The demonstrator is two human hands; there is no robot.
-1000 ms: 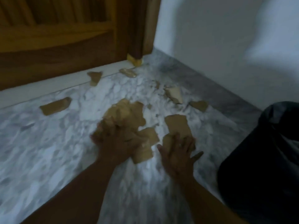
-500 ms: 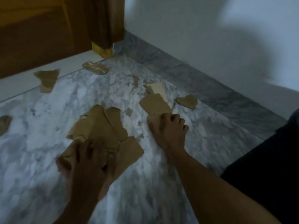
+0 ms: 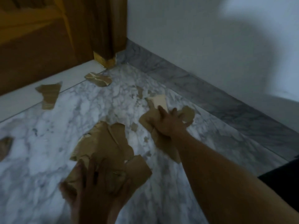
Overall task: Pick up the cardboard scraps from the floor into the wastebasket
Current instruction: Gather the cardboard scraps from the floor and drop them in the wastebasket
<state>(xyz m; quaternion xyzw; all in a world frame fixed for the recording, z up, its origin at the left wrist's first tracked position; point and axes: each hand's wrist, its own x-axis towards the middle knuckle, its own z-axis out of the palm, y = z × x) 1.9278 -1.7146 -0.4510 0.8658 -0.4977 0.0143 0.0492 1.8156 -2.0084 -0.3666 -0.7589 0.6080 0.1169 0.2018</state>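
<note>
Brown cardboard scraps lie scattered on the marble floor (image 3: 48, 159). My left hand (image 3: 97, 188) grips the near edge of a big pile of torn cardboard pieces (image 3: 105, 143) at lower centre. My right hand (image 3: 168, 125) reaches further out and closes on a cardboard scrap (image 3: 145, 120), with a pale scrap (image 3: 159, 101) and another brown scrap (image 3: 188, 114) touching its fingers. Loose scraps lie by the door: one (image 3: 49, 94) at left, one (image 3: 98, 79) near the door frame, one (image 3: 5, 147) at the left edge. Only a dark corner of the wastebasket (image 3: 283, 175) shows at the right edge.
A wooden door (image 3: 40, 46) and its frame (image 3: 105, 38) stand at the back left. A white wall (image 3: 210, 38) with a grey marble skirting (image 3: 210, 92) runs along the right. Tiny cardboard crumbs dot the floor between my hands.
My right hand has reached further out, from the scrap near the pile to the scraps by the skirting. My left hand keeps its hold on the big pile. The view has shifted left.
</note>
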